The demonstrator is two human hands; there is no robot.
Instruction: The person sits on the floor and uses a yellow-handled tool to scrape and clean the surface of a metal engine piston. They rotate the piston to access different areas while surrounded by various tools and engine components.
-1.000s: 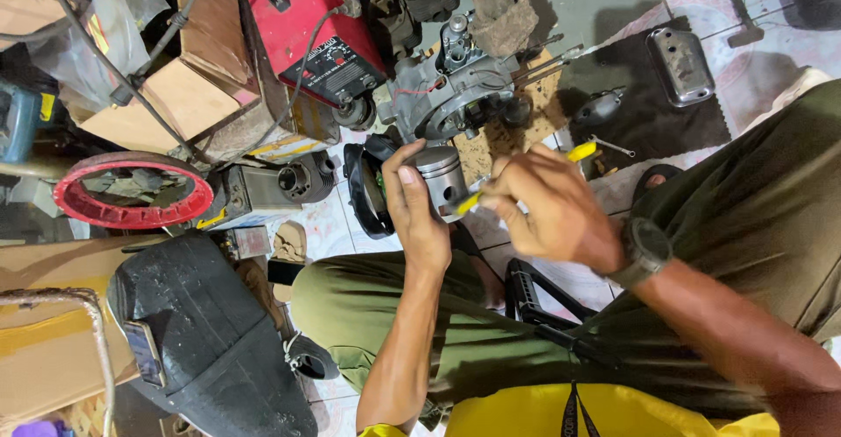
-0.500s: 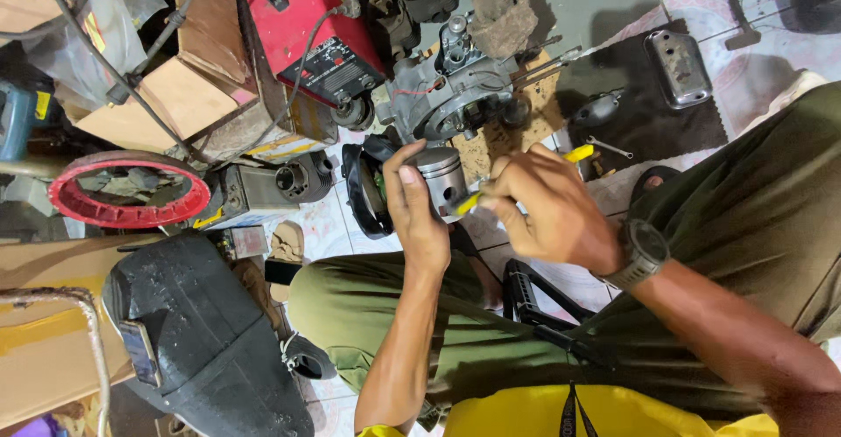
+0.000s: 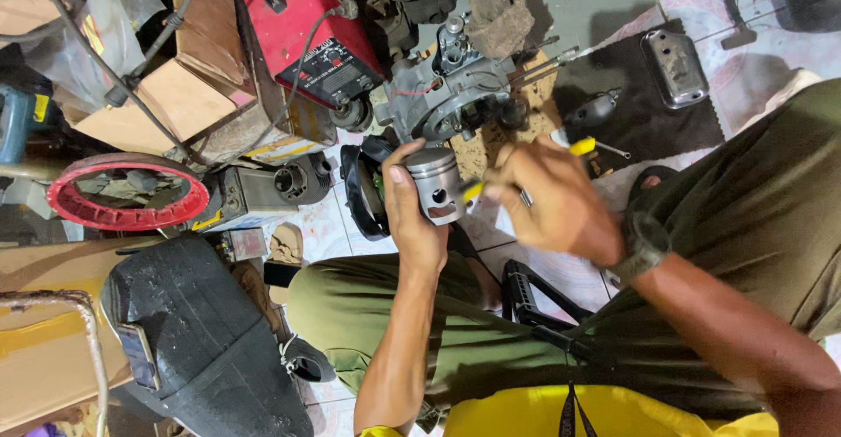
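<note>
My left hand (image 3: 410,214) grips a silver metal piston (image 3: 435,183), held upright with its side hole facing me. My right hand (image 3: 552,200) holds a yellow-handled tool (image 3: 580,147) whose tip points at the piston's side hole. The tool's shaft is mostly hidden by my fingers. A dark watch (image 3: 644,244) sits on my right wrist. Both hands hover above my knees in olive trousers (image 3: 350,301).
A grey engine case (image 3: 451,95) lies just beyond the piston. A red welding machine (image 3: 302,25), a finned cylinder (image 3: 298,179), a red ring (image 3: 127,192), a black seat (image 3: 201,332) and cardboard boxes (image 3: 188,95) crowd the left. A chrome cover (image 3: 674,65) rests on a dark mat.
My right hand has shifted slightly and blurred, working the tool at the piston's hole. The left hand keeps the piston almost still.
</note>
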